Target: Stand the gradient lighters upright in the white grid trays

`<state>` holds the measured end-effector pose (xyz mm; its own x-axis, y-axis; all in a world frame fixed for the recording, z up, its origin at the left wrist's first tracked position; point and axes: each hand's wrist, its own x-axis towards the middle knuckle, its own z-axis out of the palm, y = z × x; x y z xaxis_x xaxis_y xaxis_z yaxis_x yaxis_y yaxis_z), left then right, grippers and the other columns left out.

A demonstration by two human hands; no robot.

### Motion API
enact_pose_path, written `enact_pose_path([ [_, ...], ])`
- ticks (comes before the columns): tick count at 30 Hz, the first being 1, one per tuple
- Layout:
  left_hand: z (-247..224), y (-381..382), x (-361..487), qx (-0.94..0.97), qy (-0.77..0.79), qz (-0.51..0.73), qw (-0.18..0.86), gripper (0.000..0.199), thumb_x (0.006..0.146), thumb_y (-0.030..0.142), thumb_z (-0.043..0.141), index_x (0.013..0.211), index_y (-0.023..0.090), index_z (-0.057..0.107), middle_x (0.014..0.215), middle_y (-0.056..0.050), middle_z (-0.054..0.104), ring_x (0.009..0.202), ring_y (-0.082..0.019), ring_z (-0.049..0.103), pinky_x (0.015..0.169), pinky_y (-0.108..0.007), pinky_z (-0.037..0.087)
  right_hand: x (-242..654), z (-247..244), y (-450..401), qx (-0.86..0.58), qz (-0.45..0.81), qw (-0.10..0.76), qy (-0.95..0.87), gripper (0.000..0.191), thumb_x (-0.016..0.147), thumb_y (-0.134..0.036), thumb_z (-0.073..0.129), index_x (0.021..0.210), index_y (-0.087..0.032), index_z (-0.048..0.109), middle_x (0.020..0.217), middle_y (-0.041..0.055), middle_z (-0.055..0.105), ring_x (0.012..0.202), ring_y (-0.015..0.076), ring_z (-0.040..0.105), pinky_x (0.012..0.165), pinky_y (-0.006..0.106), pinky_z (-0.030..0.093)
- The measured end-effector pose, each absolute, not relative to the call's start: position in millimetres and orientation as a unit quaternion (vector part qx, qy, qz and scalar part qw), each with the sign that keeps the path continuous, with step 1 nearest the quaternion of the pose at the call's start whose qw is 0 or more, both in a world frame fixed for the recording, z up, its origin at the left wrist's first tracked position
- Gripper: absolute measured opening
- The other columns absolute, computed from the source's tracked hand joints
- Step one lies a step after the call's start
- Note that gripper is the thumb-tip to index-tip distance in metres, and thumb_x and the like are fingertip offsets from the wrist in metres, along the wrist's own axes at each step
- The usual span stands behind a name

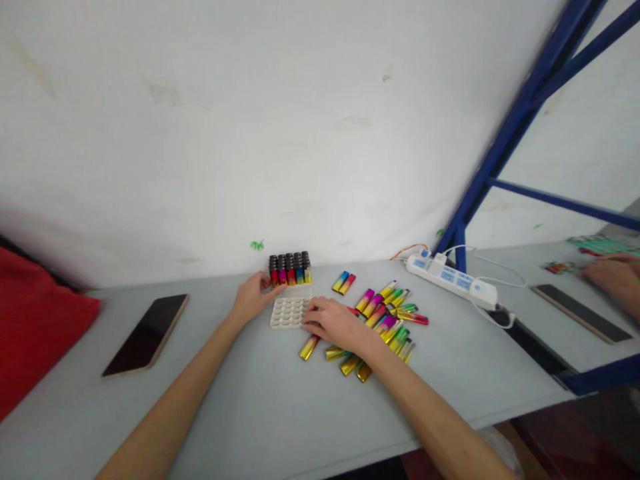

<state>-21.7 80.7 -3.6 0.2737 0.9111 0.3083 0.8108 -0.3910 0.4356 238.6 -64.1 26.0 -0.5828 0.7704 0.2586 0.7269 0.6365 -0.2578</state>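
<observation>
A block of upright lighters with black tops [291,268] stands near the wall. My left hand [254,295] is at its front left corner, fingers bent; what they hold, if anything, is too small to tell. In front of the block lies a white tray with round hollows [286,313]. My right hand [333,322] rests over the tray's right edge with curled fingers, and whatever is under them is hidden. Beside and partly beneath my right forearm spreads a pile of colourful lighters [387,320]. One yellow and red lighter [309,347] lies just in front of the tray.
Two lighters [343,282] lie apart behind the pile. A dark phone [147,335] and red cloth [40,320] are at left. At right are a white power strip [453,279] with cables, a blue metal frame [500,143], another phone [581,312] and another person's hand [615,277].
</observation>
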Motion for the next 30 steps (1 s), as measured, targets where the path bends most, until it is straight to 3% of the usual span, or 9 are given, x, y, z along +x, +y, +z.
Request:
enact_pose_path([
  [4, 1, 64, -35, 0.819, 0.482, 0.273, 0.151, 0.064, 0.102, 0.084, 0.045, 0.089, 0.025, 0.066, 0.089, -0.006, 0.076, 0.088, -0.027, 0.07, 0.09, -0.04, 0.058, 255, 29, -62, -0.464, 0.049, 0.217, -0.858, 0.02, 0.116, -0.028, 0.066, 0.118, -0.019, 0.083, 0.118, 0.0106, 0.078, 0.113, 0.0247, 0.074, 0.105, 0.038, 0.056],
  [7, 1, 45, -42, 0.839, 0.437, 0.277, 0.169, 0.062, 0.104, 0.08, 0.048, 0.099, 0.024, 0.072, 0.096, -0.008, 0.076, 0.093, -0.029, 0.072, 0.093, -0.043, 0.06, 278, 27, -55, -0.562, 0.016, 0.249, -0.789, 0.023, 0.117, -0.026, 0.061, 0.123, -0.018, 0.082, 0.121, 0.0142, 0.077, 0.117, 0.0289, 0.072, 0.108, 0.044, 0.057],
  [10, 1, 27, -46, 0.864, 0.398, 0.265, 0.16, 0.056, 0.105, 0.074, 0.055, 0.119, 0.024, 0.076, 0.107, -0.009, 0.076, 0.102, -0.031, 0.072, 0.102, -0.046, 0.059, 300, 19, -49, -0.622, -0.009, 0.261, -0.738, 0.028, 0.117, -0.026, 0.057, 0.131, -0.02, 0.081, 0.135, 0.0175, 0.075, 0.126, 0.0324, 0.068, 0.113, 0.049, 0.056],
  [15, 9, 16, -52, 0.898, 0.347, 0.216, 0.16, 0.055, 0.102, 0.068, 0.067, 0.135, 0.025, 0.074, 0.128, -0.01, 0.076, 0.122, -0.034, 0.07, 0.115, -0.051, 0.055, 316, 6, -46, -0.627, -0.001, 0.227, -0.745, 0.041, 0.119, -0.033, 0.055, 0.154, -0.021, 0.072, 0.162, 0.0179, 0.066, 0.148, 0.0343, 0.06, 0.126, 0.053, 0.049],
  [20, 11, 10, -52, 0.904, 0.349, 0.202, 0.145, 0.072, 0.086, 0.07, 0.085, 0.141, 0.025, 0.07, 0.136, -0.011, 0.07, 0.13, -0.036, 0.067, 0.118, -0.05, 0.056, 320, 10, -45, -0.618, 0.03, 0.213, -0.756, 0.035, 0.119, -0.032, 0.054, 0.135, -0.019, 0.083, 0.15, 0.019, 0.075, 0.142, 0.0318, 0.066, 0.125, 0.05, 0.049],
  [24, 7, 2, -44, 0.902, 0.346, 0.219, 0.137, 0.06, 0.091, 0.064, 0.082, 0.135, 0.025, 0.071, 0.134, -0.01, 0.07, 0.128, -0.034, 0.068, 0.118, -0.049, 0.057, 325, 19, -44, -0.602, 0.048, 0.233, -0.762, 0.027, 0.117, -0.025, 0.057, 0.115, -0.018, 0.084, 0.13, 0.0154, 0.081, 0.124, 0.0272, 0.074, 0.117, 0.041, 0.053],
  [30, 6, -6, -33, 0.905, 0.334, 0.233, 0.123, 0.056, 0.092, 0.057, 0.081, 0.136, 0.024, 0.071, 0.132, -0.012, 0.071, 0.126, -0.035, 0.067, 0.118, -0.052, 0.055, 318, 25, -49, -0.706, 0.021, 0.191, -0.682, 0.028, 0.113, -0.029, 0.063, 0.136, -0.018, 0.076, 0.133, 0.0165, 0.079, 0.125, 0.0316, 0.073, 0.111, 0.042, 0.054],
])
